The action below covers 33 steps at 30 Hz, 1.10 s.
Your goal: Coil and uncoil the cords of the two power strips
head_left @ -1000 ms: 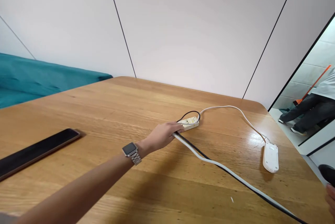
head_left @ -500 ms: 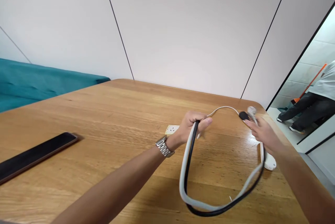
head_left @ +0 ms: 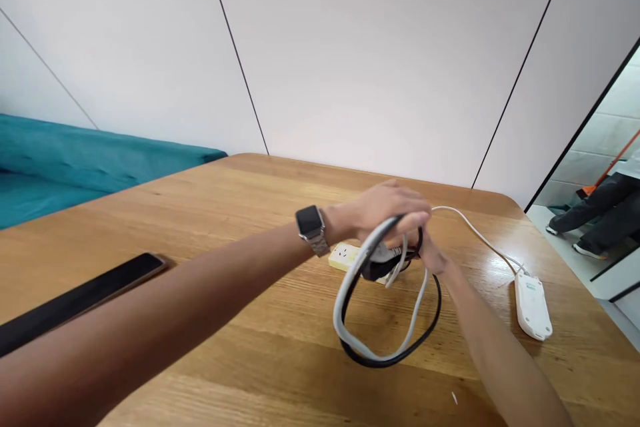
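Observation:
A loop of white and black cables [head_left: 345,300] hangs from my left hand [head_left: 393,208], whose fingers are wrapped round its top above the wooden table [head_left: 210,214]. My right hand [head_left: 423,244] meets the left from the right side, partly hidden behind it and the cables; its fingers cannot be made out. A black plug [head_left: 377,268] and a grey-white plug hang below the left hand. Behind them a pale power strip [head_left: 344,255] lies on the table. A white cord runs from near the hands to a white adapter [head_left: 533,304] on the right.
A long dark flat object [head_left: 80,297] lies on the left of the table, partly behind my left forearm. A teal sofa [head_left: 100,157] stands at the far left. Beyond the opening on the right, a person's legs [head_left: 613,210] show near an orange-handled tool [head_left: 613,164].
My right hand has moved left to meet my left hand. The cable loop has become narrower, and both plugs now hang under the left hand. The white adapter shows fully.

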Each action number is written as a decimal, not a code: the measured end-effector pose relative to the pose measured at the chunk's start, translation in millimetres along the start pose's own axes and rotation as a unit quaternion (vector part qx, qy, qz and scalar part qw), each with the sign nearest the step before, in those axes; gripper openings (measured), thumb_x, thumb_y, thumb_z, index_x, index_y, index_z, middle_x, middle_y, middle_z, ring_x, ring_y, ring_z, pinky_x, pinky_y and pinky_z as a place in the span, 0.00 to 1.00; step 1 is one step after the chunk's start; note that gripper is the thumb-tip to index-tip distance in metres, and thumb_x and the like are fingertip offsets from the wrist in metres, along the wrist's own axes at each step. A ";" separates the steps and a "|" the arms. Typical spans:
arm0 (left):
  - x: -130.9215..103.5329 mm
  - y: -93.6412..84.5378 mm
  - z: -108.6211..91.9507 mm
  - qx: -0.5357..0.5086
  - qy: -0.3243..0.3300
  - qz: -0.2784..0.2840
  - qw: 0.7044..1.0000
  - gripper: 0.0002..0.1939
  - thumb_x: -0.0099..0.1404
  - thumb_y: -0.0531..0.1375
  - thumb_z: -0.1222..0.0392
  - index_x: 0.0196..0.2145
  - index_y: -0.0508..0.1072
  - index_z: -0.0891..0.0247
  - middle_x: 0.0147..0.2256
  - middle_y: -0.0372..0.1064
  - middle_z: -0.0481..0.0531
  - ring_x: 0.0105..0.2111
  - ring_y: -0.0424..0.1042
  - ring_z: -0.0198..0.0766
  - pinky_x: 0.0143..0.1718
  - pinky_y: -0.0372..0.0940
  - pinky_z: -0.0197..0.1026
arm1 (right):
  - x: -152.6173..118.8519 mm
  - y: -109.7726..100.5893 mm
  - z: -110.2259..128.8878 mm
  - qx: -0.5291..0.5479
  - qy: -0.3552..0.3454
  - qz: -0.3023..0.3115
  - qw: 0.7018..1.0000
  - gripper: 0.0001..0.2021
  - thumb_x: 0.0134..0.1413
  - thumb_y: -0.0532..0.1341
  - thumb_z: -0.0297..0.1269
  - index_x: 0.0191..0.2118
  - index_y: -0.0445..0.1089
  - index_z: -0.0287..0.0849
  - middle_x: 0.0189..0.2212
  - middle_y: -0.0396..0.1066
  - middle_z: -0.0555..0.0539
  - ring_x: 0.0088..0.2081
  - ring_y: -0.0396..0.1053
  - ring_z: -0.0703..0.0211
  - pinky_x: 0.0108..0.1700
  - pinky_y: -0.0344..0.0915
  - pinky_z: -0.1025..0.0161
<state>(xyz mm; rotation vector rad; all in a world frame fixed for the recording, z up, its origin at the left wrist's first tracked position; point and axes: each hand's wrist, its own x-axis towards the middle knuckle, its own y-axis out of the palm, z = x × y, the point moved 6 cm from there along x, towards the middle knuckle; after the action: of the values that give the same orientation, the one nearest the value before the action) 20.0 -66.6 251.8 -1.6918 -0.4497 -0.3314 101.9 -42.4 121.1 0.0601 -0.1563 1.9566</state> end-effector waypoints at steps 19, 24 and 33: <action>-108.9 68.2 19.2 0.120 -0.131 0.049 0.983 0.38 0.66 0.49 0.68 0.69 0.37 0.59 0.67 0.46 0.61 0.65 0.50 0.49 0.63 0.52 0.53 | -17.4 -15.2 -1.2 0.255 -0.036 -0.147 0.955 0.30 0.40 0.62 0.69 0.18 0.57 0.44 0.07 0.42 0.62 0.11 0.37 0.73 0.14 0.40 0.70; -113.9 51.1 3.2 0.027 -0.162 0.051 0.985 0.40 0.69 0.47 0.66 0.69 0.25 0.56 0.70 0.29 0.56 0.68 0.40 0.47 0.66 0.48 0.50 | -26.5 -18.3 3.7 0.182 -0.041 -0.284 0.940 0.31 0.35 0.63 0.69 0.15 0.57 0.43 0.07 0.48 0.60 0.12 0.42 0.73 0.15 0.41 0.69; -122.6 60.2 10.2 -0.170 -0.291 -0.027 0.941 0.39 0.68 0.53 0.47 0.69 0.42 0.60 0.69 0.39 0.56 0.68 0.41 0.49 0.67 0.42 0.54 | -34.6 -14.6 0.6 0.076 -0.041 -0.404 0.911 0.31 0.41 0.58 0.70 0.15 0.59 0.44 0.09 0.52 0.57 0.13 0.50 0.68 0.16 0.48 0.67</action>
<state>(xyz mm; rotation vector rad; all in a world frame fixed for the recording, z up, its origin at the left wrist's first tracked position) -60.0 -77.7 141.1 -2.1163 -0.9167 0.0710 128.6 -68.7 118.9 0.2673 -0.0215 1.1308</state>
